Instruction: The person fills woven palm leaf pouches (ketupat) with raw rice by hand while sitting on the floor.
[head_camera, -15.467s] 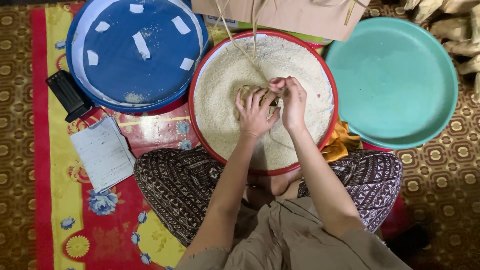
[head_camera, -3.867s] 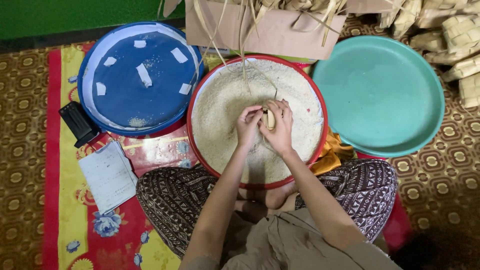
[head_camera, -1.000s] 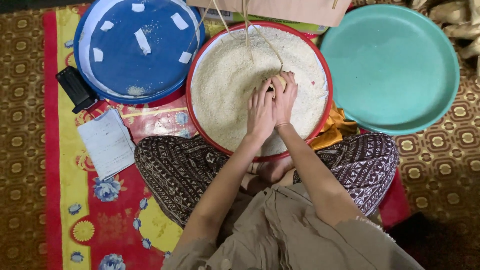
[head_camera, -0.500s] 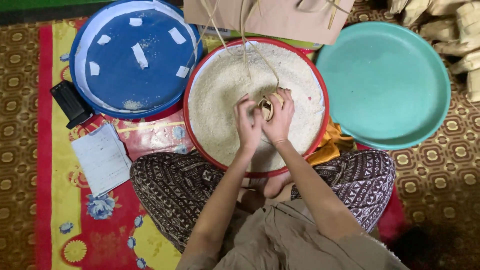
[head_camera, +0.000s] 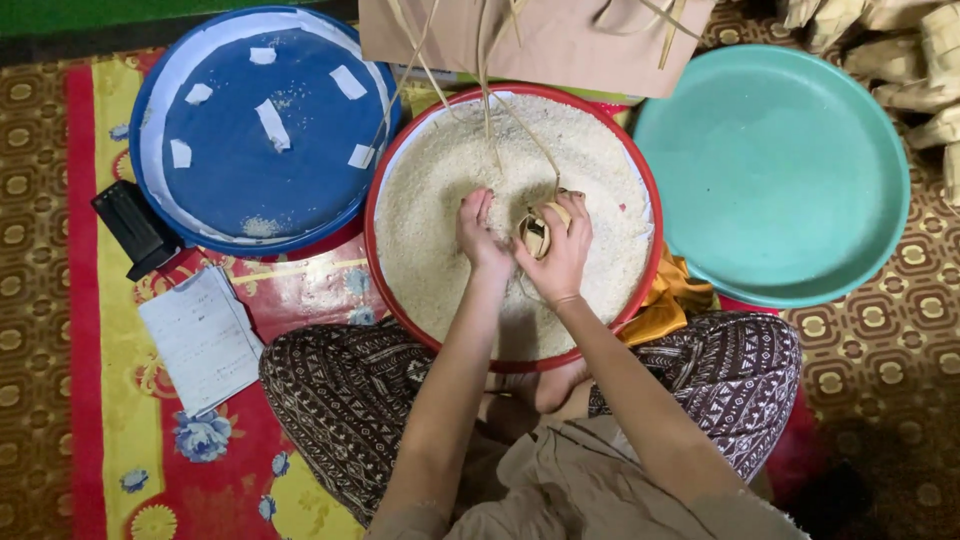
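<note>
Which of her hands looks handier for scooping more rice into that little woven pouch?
Probably the left hand: it lies free on the rice beside the woven pouch, while the right hand is wrapped around the pouch, holding it.

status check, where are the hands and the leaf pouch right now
Left hand scooping in rice. Right hand grips woven leaf pouch over red basin. Nothing blocking.

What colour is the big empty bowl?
Teal green bowl, clearest in the head view.
</note>
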